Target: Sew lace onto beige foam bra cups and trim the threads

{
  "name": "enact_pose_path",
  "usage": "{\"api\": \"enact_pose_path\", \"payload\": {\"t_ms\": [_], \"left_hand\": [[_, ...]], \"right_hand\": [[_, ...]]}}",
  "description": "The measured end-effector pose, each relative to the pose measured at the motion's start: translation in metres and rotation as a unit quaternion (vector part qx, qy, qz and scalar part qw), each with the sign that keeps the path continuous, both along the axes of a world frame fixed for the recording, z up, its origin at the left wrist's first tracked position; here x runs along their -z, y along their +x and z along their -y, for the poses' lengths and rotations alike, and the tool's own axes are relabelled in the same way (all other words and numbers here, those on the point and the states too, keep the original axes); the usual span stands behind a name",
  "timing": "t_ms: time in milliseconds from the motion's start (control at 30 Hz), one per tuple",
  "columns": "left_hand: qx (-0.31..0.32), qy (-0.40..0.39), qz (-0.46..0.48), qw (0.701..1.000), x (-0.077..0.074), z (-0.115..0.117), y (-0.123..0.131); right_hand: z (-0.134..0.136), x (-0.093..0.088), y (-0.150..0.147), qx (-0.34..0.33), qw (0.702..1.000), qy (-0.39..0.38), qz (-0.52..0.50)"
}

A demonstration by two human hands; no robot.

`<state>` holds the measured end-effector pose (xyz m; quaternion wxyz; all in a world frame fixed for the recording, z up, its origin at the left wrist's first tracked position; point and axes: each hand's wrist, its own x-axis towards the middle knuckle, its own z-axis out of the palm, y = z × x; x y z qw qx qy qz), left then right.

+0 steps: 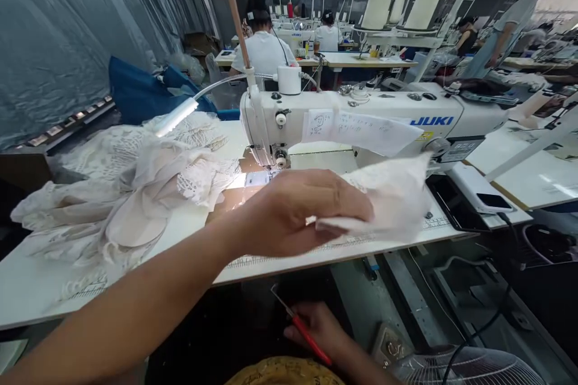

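My left hand (311, 207) reaches across the front of the sewing machine (379, 111), its thumb and fingers closed on a piece of white fabric (397, 198) with a lacy edge. The fabric is blurred by motion and hangs to the right of the hand. Below the table edge, my right hand (323, 328) is closed around a tool with a red handle (311, 340) and a thin metal shaft bent at the tip. A heap of white lace garments (149, 192) lies on the table left of the needle area, which my left hand partly hides.
A lit lamp (178, 117) hangs over the lace heap. A white device (481, 186) and a black phone-like slab (456, 204) lie at the table's right. A fan (469, 367) stands low at the right. Several people work at machines behind; one person (506, 36) stands at the right.
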<state>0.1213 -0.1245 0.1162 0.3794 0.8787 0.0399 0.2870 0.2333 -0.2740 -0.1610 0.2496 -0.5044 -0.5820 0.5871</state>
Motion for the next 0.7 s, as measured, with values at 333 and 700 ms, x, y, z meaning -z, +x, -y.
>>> {"api": "enact_pose_path", "payload": {"t_ms": [333, 700], "left_hand": [[-0.016, 0.030, -0.257, 0.966, 0.080, -0.063, 0.022], [-0.135, 0.166, -0.280, 0.936, 0.128, -0.047, 0.046]], "right_hand": [[-0.005, 0.021, 0.008, 0.007, 0.996, -0.039, -0.076], [-0.007, 0.020, 0.005, -0.004, 0.998, -0.024, -0.055]]}}
